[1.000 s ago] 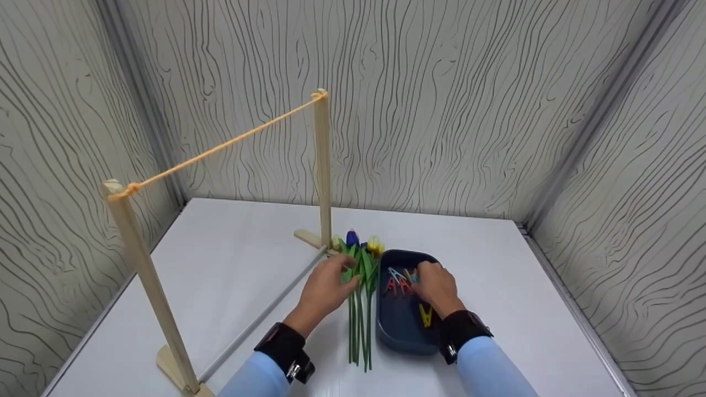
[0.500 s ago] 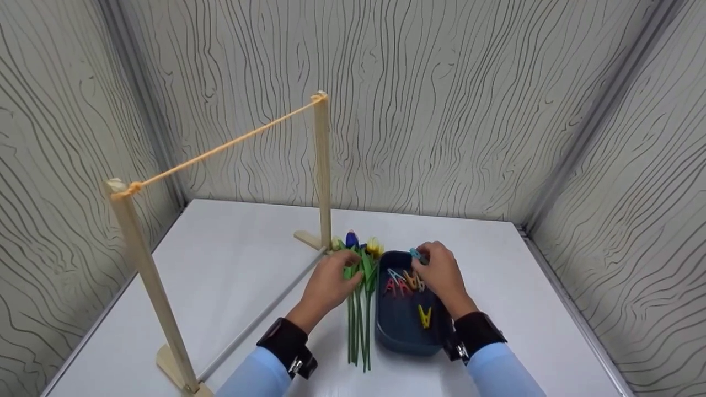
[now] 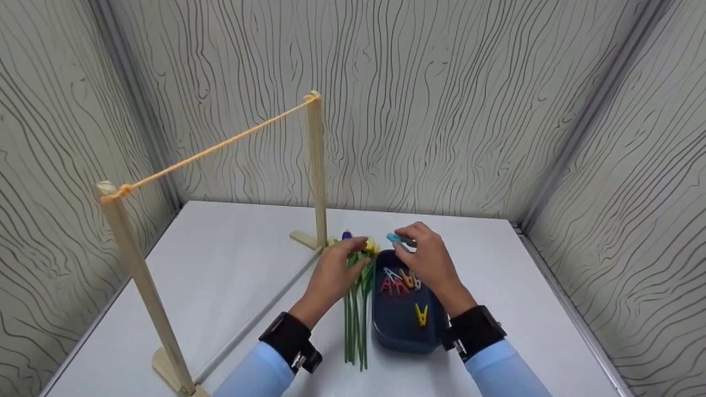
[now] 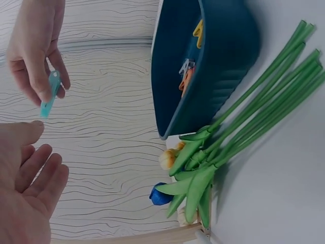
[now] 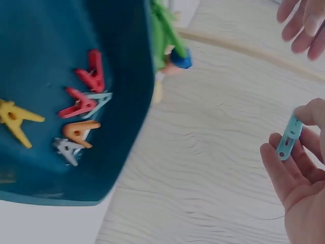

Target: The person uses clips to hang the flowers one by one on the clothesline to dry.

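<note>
A light blue clothespin [image 3: 393, 237] is pinched between the thumb and fingers of my right hand [image 3: 433, 262], above the far end of the dark blue bin [image 3: 405, 344]. In the right wrist view the clothespin [image 5: 290, 136] lies along the fingertips. My left hand [image 3: 331, 275] hovers over the tulips with fingers apart, holding nothing; in the left wrist view its palm [image 4: 25, 188] faces the clothespin [image 4: 50, 96] without touching it. Inside the bin lie a yellow clothespin [image 5: 18, 119], an orange one [image 5: 78, 132], red ones and pale ones.
Artificial tulips with green stems [image 3: 354, 331] lie left of the bin. Farther left stands a wooden frame, its near post [image 3: 146, 286] and far post [image 3: 317, 171] joined by an orange cord [image 3: 220, 144] on top and a pale rod [image 3: 256, 317] low down. Patterned panels surround the white table.
My right hand has lifted the light blue clothespin out of the bin and carried it up and leftward. My left hand has risen slightly, and the two hands are closer together.
</note>
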`<state>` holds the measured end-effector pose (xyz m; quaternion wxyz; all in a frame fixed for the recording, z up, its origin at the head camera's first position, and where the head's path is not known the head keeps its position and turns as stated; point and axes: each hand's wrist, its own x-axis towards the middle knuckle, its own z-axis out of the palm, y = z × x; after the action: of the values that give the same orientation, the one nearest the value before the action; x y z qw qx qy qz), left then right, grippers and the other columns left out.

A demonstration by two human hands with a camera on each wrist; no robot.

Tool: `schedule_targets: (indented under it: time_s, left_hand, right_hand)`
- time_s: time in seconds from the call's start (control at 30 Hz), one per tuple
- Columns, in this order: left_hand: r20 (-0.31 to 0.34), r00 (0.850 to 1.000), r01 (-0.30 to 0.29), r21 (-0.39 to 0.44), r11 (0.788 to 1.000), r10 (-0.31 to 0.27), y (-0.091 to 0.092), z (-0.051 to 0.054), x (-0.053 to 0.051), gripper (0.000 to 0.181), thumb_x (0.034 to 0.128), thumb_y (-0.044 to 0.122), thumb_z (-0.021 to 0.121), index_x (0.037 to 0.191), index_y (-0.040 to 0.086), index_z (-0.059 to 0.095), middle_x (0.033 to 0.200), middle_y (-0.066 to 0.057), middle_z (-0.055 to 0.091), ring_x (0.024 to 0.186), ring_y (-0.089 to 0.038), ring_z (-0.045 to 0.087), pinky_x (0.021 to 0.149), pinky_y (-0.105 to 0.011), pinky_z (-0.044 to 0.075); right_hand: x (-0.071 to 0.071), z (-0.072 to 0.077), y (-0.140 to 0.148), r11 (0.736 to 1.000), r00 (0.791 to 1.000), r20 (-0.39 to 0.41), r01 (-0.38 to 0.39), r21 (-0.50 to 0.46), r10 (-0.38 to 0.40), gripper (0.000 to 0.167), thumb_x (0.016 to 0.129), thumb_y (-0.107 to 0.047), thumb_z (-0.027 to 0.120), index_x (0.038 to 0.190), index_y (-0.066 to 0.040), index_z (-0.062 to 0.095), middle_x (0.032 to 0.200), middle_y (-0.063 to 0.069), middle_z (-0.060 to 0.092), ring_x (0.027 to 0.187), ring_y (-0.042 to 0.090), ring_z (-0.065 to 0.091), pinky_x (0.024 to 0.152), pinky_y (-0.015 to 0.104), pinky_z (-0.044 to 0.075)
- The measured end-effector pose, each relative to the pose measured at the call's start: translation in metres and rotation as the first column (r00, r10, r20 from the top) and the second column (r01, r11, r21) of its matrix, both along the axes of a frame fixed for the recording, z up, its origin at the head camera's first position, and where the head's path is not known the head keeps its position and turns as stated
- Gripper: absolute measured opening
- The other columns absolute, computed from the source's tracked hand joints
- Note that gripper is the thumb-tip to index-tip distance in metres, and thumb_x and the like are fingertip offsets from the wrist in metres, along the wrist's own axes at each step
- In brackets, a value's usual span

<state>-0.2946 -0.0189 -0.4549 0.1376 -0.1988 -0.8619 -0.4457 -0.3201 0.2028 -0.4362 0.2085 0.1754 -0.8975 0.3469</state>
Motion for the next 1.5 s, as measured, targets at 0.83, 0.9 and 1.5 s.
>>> schedule_targets:
  time_s: [0.83,0.9,1.5]
  left_hand:
    - [-0.115,0.991,0.069,0.06,0.996,-0.062,0.0,0.009,-0.004,0.04,0.1008,0.004,0.074,0.14,0.002,0.072,0.129,-0.016,0.078,0.114,-0.027,0.08,0.115,-0.045,0.057]
    - [-0.102,0.992,0.087,0.076,0.993,-0.079,0.0,0.007,-0.004,0.038,0.1007,0.005,0.074,0.138,0.002,0.073,0.128,-0.016,0.078,0.115,-0.027,0.079,0.109,-0.042,0.061]
    - [0.037,0.999,0.018,0.283,0.959,-0.029,0.002,0.006,-0.002,0.02,0.1012,0.004,0.074,0.12,0.002,0.08,0.112,-0.017,0.082,0.101,-0.025,0.081,0.086,-0.031,0.067]
  right_hand:
    - [0.019,0.018,-0.028,0.984,0.983,-0.059,-0.173,0.034,0.175,0.026,0.097,-0.006,0.082,0.122,-0.008,0.076,0.118,0.011,0.077,0.113,0.026,0.078,0.094,0.039,0.067]
    - [0.019,0.016,-0.028,0.983,0.981,-0.06,-0.182,0.035,0.184,0.026,0.097,-0.006,0.082,0.122,-0.008,0.076,0.118,0.011,0.077,0.113,0.025,0.078,0.094,0.038,0.067]
    - [0.022,0.019,-0.039,0.966,0.979,-0.002,-0.203,-0.16,0.205,0.041,0.094,-0.001,0.082,0.132,-0.007,0.069,0.128,0.013,0.068,0.12,0.029,0.074,0.098,0.035,0.065]
